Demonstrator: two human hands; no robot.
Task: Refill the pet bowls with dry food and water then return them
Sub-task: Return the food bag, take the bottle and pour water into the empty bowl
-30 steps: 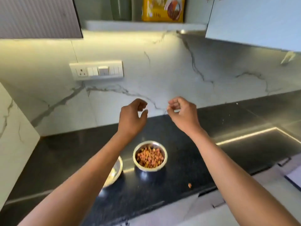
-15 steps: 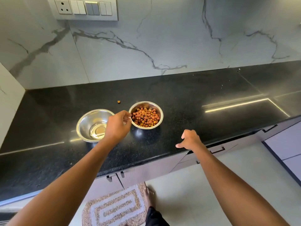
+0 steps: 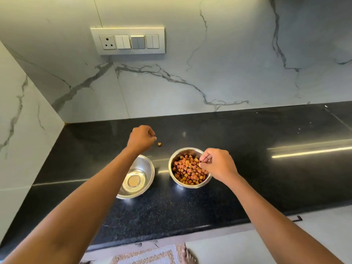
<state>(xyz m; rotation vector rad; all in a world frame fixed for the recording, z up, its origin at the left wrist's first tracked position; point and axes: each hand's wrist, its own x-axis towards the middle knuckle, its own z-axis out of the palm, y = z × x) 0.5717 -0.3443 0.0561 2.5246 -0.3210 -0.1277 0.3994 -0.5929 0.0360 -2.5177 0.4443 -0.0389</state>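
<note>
Stray-pellet clean-up during the dry-food step. A round stainless-steel food bowl [image 3: 190, 185], heaped with brown and orange pellets, stands on the polished black stone table [image 3: 247, 168]. Just beside it, on the person's left and not touching, stands a second round stainless-steel bowl [image 3: 147, 166]. Whether this one holds a little water cannot be told through the reflections.

The right hand [image 3: 217, 164] hovers over the food bowl's right rim, its fingers [image 3: 204, 159] drawn into a narrow pinch above the pellets. Whether a pellet sits between them cannot be told. The left hand [image 3: 142, 139] reaches past the second bowl toward the wall, its fingers curled in and narrow, with nothing seen between them. A single stray brown pellet [image 3: 159, 144] lies on the table just beside that fingertip.

Judged from this layout, filling with food is essentially done and loose pieces are being gathered. The next move calls for a fine fingertip pinch on the small pellet against the hard, slick stone, then a short carry to the food bowl. Watering and returning both bowls appear to remain.
</note>
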